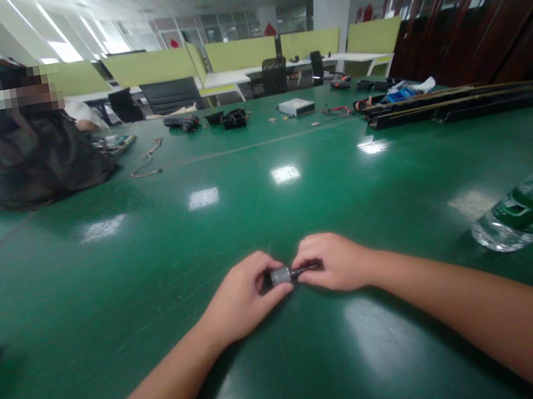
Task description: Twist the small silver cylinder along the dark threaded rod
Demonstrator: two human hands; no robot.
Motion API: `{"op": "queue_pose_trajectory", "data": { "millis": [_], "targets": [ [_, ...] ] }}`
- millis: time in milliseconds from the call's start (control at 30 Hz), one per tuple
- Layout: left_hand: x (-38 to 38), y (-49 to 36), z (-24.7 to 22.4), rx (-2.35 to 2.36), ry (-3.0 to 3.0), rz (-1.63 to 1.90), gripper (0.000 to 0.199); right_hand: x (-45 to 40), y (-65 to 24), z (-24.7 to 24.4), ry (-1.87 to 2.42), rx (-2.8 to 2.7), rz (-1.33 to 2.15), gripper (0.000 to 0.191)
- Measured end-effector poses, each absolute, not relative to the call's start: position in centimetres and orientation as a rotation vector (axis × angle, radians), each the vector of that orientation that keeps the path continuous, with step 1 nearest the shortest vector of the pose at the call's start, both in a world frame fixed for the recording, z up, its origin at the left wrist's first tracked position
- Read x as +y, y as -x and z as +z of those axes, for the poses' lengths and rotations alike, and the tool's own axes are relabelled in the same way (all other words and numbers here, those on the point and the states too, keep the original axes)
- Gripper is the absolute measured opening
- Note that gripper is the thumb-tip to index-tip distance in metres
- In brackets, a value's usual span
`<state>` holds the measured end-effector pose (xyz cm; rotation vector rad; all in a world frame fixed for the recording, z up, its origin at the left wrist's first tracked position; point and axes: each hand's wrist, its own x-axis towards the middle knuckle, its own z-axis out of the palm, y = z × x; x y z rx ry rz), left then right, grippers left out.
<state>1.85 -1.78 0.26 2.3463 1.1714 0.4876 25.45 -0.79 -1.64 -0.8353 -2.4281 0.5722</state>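
The small dark part [291,274] with a silver band is mostly covered by the fingers of the left hand [242,301] and right hand [333,262], so its shape cannot be told. Right of the hands, a water bottle [531,208] lying on the green table [154,258] is blurred and cut off by the picture's edge. Far beyond the hands, the tools [233,118] and the white box [296,107] are too small to identify. The person [11,152] at the left is blurred.

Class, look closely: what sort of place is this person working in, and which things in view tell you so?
Probably an open-plan office doubling as a workshop: green desk partitions with office chairs behind, and tools and parts strewn along the green table.
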Motion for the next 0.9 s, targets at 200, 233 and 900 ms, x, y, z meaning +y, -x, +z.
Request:
{"op": "queue_pose_trajectory", "data": {
  "millis": [200,233,900],
  "targets": [
    [-1.8,-1.9,0.4,1.177,-2.342,0.472,0.023,-0.8,-25.6,-1.7,0.856,-2.415,0.565,0.012],
    [-1.8,-1.9,0.3,1.178,-2.341,0.471,0.023,-0.8,-25.6,-1.7,0.856,-2.412,0.565,0.011],
    [-1.8,-1.8,0.2,1.190,-2.347,0.464,0.025,-0.2,-26.5,-1.6,0.871,-2.403,0.541,0.009]
  ]
}}
